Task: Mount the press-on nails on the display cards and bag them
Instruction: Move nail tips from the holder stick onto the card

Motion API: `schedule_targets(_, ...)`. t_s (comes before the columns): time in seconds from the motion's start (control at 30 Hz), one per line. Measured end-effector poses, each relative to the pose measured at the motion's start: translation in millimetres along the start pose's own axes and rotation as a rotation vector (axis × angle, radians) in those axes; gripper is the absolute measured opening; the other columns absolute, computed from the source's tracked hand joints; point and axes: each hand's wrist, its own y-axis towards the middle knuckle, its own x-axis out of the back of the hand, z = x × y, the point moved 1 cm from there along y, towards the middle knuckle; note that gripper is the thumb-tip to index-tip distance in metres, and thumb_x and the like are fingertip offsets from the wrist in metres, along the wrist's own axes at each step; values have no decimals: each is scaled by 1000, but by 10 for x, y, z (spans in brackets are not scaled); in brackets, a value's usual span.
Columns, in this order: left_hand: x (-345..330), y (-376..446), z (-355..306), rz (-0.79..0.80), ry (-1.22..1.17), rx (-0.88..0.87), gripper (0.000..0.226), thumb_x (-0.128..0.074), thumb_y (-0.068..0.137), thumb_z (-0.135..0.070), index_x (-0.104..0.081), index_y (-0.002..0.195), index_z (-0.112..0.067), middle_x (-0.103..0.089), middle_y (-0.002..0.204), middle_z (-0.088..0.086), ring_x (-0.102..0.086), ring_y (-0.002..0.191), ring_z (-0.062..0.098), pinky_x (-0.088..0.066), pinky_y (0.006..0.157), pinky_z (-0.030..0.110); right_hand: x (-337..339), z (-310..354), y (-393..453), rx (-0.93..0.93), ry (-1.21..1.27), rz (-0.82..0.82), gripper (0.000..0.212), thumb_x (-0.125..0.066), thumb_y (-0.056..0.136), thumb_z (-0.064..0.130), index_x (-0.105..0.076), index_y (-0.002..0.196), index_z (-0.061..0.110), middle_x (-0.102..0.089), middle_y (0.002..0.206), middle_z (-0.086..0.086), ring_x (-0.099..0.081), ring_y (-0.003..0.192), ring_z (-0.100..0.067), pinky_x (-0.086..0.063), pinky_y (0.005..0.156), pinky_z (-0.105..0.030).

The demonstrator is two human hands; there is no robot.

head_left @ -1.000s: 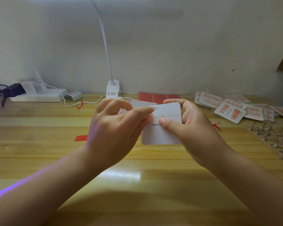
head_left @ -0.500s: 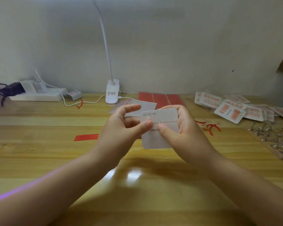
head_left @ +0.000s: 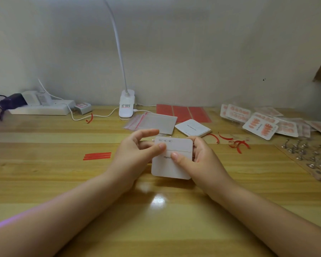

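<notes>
Lowered toward the wooden table (head_left: 44, 182) since a second ago, the white display card (head_left: 171, 164) reads "Handm…", with small size boxes along its top. Left hand (head_left: 135, 156) and right hand (head_left: 202, 160) pinch it from either side, thumbs on its face. Behind lie zip bags (head_left: 154, 122), a card stack (head_left: 193, 127), red strips (head_left: 97, 156), and bagged nail cards (head_left: 260, 127).
</notes>
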Motion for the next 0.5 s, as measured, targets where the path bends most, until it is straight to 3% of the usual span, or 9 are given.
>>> schedule_targets(0.1,-12,-15,7,-32,44,-48,37,-74,81,-10,-61,114,-21,-72,72,-2,-72,81,13,-58,73,26,-27,-52,-8,21,14,4,30,-70,87,16,-54,110,25,-71,106,3,-69,96,-12,-57,85,-43)
schedule_targets(0.3,-51,-38,64,-99,69,-112,32,-72,84,-12,-55,107,-26,-71,69,-5,-70,73,9,-52,65,24,-33,-99,7,35,61,8,31,-73,84,13,-56,106,26,-74,97,6,-71,90,-11,-60,79,-37)
schedule_targets(0.5,-15,-6,72,-52,-1,-2,34,-69,86,-18,-59,119,-21,-75,94,8,-72,91,22,-57,82,42,-8,-128,32,8,107,1,32,-72,85,11,-57,110,23,-74,102,3,-71,93,-12,-59,83,-39)
